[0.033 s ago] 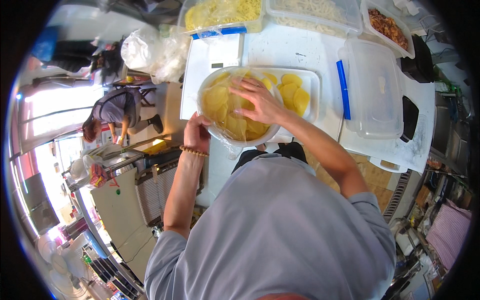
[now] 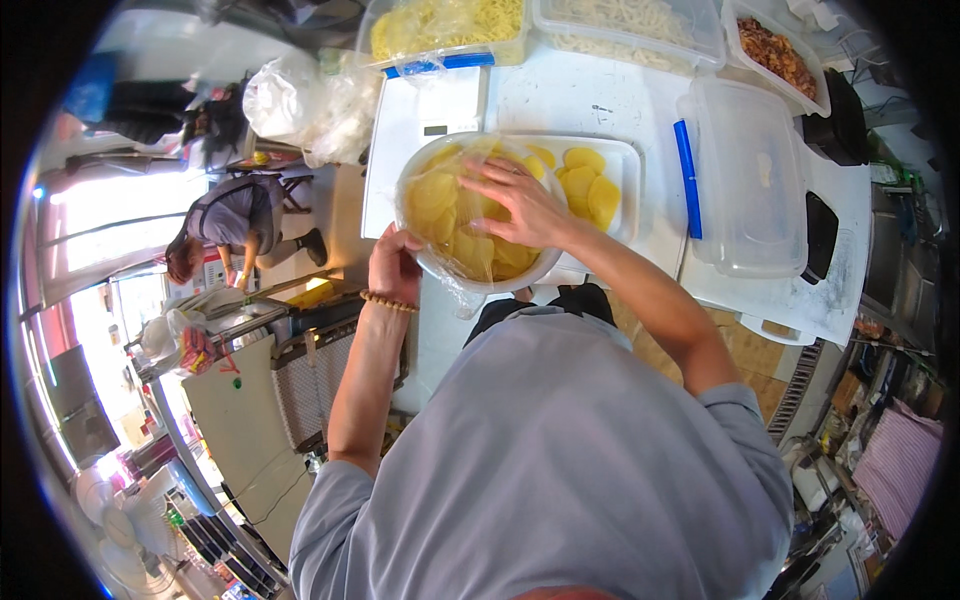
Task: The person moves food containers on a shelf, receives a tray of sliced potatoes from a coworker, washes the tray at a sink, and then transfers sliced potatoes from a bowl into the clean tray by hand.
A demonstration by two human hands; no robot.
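A round white bowl [image 2: 547,262] full of thin yellow slices [image 2: 432,195], which look like potato, stands at the near left of the white table. Clear plastic film [image 2: 466,298] lies over the slices and hangs past the near rim. My left hand [image 2: 394,262], a bead bracelet at its wrist, is closed at the bowl's left edge; its fingers are partly hidden. Spread fingers of my right hand [image 2: 520,207] rest on the film above the slices. Right behind the bowl, a white tray [image 2: 628,165] carries several more yellow slices [image 2: 590,185].
A white scale [image 2: 450,105] sits beyond the bowl. Along the far edge stand tubs of yellow shreds [image 2: 450,28], white strips [image 2: 630,22] and reddish-brown pieces [image 2: 775,55]. A clear lid [image 2: 748,180] with a blue clip lies rightward. Another person [image 2: 235,215] bends over at far left.
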